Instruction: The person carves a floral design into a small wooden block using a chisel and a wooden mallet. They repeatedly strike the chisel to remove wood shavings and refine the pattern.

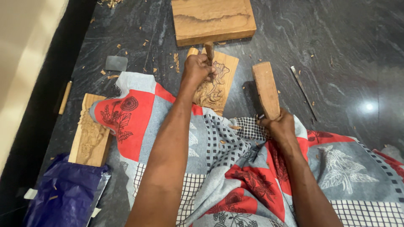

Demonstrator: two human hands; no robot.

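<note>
On the dark stone floor [336,38], just beyond the edge of a patterned red, grey and white cloth [219,168], the left hand [197,69] is wrapped tight around the wooden handle of a chisel [209,52], fingers closed together on it. The handle rises past the knuckles; its cutting end is hidden under the fingers. Beneath those fingers lies the carved wooden panel [216,82], its near edge tucked against the cloth and its far corner close to a thicker plain wooden block [212,20], which lies just beyond the fingertips.

To the right of the left fingers, across a strip of bare floor, the right hand [280,126] is clamped on the lower end of a wooden mallet [266,89], which stands up and away from the knuckles, clear of the panel. Beyond the right fingers, farther right, a thin metal rod [303,90] lies on open floor with much room around it.

Left of the left hand, well apart, a small grey stone [116,63] rests on the floor. Nearer the person on that side, a second carved wooden piece [89,136] pokes out from under the cloth's edge, beside a crumpled blue plastic bag [67,193]. Wood chips [176,62] are scattered around the panel.
</note>
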